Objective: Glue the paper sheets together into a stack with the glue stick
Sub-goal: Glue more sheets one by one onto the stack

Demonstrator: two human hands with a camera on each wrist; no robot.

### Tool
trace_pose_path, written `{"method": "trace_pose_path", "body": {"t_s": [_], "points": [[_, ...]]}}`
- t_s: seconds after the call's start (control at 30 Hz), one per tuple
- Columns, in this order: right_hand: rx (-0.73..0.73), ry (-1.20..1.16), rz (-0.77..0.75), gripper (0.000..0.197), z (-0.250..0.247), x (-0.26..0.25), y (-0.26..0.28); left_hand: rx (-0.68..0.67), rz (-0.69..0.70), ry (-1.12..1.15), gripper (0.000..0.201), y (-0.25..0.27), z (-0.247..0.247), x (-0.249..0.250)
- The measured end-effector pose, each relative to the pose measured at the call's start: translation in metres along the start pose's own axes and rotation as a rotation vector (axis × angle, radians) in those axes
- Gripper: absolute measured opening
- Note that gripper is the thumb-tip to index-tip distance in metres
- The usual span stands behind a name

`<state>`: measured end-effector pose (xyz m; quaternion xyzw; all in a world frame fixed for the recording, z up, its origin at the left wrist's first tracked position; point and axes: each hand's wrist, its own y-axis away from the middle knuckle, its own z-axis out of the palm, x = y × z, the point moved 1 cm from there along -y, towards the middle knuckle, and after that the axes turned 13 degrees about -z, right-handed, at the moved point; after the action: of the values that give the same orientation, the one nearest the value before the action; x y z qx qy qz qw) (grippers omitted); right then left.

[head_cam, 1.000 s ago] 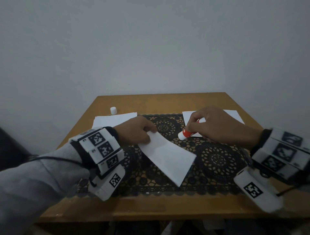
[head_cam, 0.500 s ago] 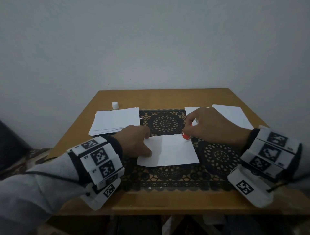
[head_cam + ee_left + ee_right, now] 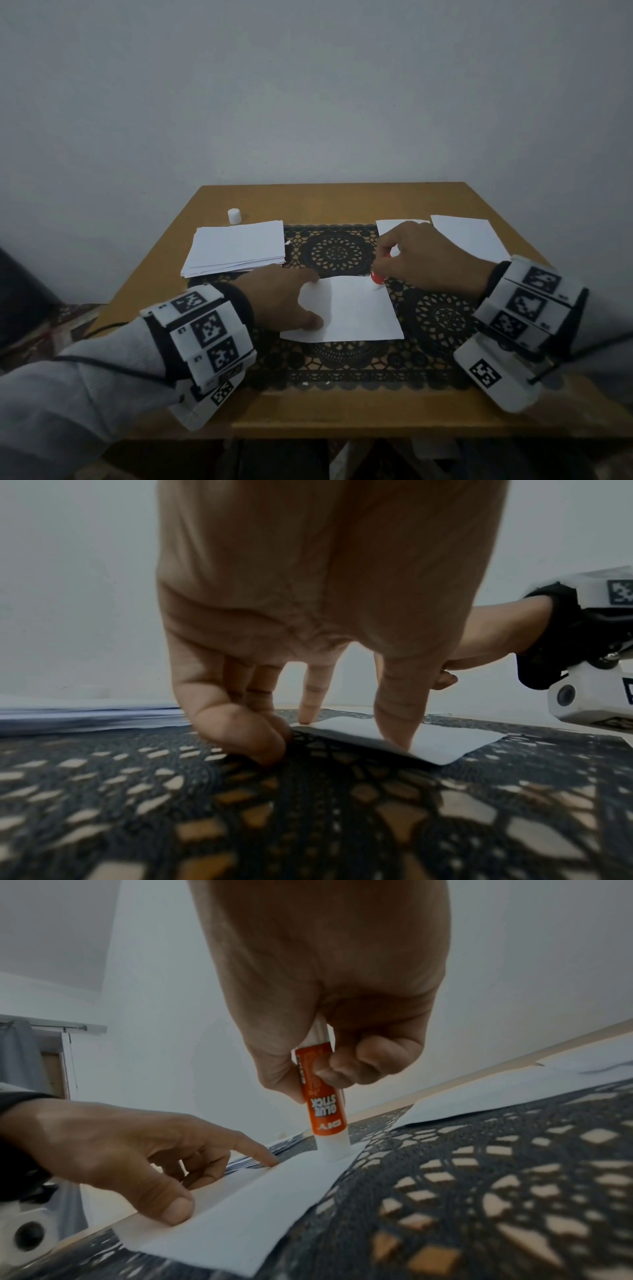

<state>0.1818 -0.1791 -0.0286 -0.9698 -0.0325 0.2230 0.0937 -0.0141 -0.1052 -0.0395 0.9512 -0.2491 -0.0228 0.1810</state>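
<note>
One white paper sheet (image 3: 356, 308) lies flat on the black lace mat (image 3: 445, 315) in the middle of the table. My left hand (image 3: 287, 301) presses its left edge with straight index finger and thumb (image 3: 174, 1207); in the left wrist view the fingertips (image 3: 394, 737) touch the sheet (image 3: 445, 739). My right hand (image 3: 421, 257) grips an orange glue stick (image 3: 323, 1104) upright, its white tip down on the sheet's far right corner (image 3: 376, 284). A stack of white sheets (image 3: 236, 246) sits at the left.
A small white cap (image 3: 234, 216) stands near the table's far left. Two more white sheets (image 3: 469, 236) lie at the far right, partly behind my right hand. The wooden table (image 3: 329, 202) ends close in front of me; a plain wall rises behind.
The sheet was swung from a slanted pose to lie square on the mat. My left hand now pins its left edge, and the glue stick came down onto the far right corner.
</note>
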Motion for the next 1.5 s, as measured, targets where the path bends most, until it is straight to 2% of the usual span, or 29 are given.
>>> {"method": "trace_pose_path", "body": {"t_s": [0.2, 0.27, 0.33, 0.43, 0.57, 0.67, 0.77, 0.87, 0.93, 1.07, 1.2, 1.5], "points": [[-0.068, -0.032, 0.003, 0.017, -0.001, -0.007, 0.014, -0.003, 0.002, 0.056, 0.083, -0.005, 0.001, -0.003], [-0.1, -0.023, 0.006, 0.019, -0.002, -0.01, 0.019, 0.037, 0.012, 0.136, 0.083, -0.008, -0.003, -0.003], [-0.125, -0.019, 0.014, 0.018, -0.002, -0.013, 0.022, 0.093, 0.037, 0.28, 0.075, -0.014, -0.01, -0.005], [-0.166, -0.029, 0.032, 0.017, -0.001, -0.017, 0.026, 0.144, 0.103, 0.435, 0.051, -0.022, -0.02, -0.007], [-0.255, -0.045, 0.019, 0.017, -0.005, -0.015, 0.029, 0.089, 0.143, 0.325, 0.032, -0.026, -0.02, -0.011], [-0.366, -0.136, 0.032, 0.016, -0.02, -0.016, 0.032, 0.086, 0.154, 0.247, 0.034, -0.024, -0.014, -0.013], [-0.399, -0.241, 0.026, 0.009, -0.044, -0.009, 0.029, 0.072, 0.15, 0.227, 0.037, -0.023, -0.009, -0.014], [-0.434, -0.063, -0.058, 0.02, -0.059, -0.002, 0.018, 0.011, 0.152, 0.202, 0.042, -0.022, -0.007, -0.012], [-0.371, 0.004, -0.094, 0.015, -0.058, 0.0, 0.009, -0.018, 0.15, 0.178, 0.044, -0.022, -0.006, -0.01], [-0.097, -0.219, -0.048, 0.007, -0.048, -0.007, -0.007, -0.024, 0.142, 0.16, 0.045, -0.02, -0.007, -0.007], [0.111, -0.299, -0.01, 0.02, -0.028, -0.003, -0.047, -0.018, 0.147, 0.152, 0.046, -0.02, -0.005, -0.008], [0.189, -0.063, 0.015, 0.031, 0.02, 0.029, -0.117, 0.003, 0.149, 0.228, 0.05, -0.03, -0.004, -0.012]]}}
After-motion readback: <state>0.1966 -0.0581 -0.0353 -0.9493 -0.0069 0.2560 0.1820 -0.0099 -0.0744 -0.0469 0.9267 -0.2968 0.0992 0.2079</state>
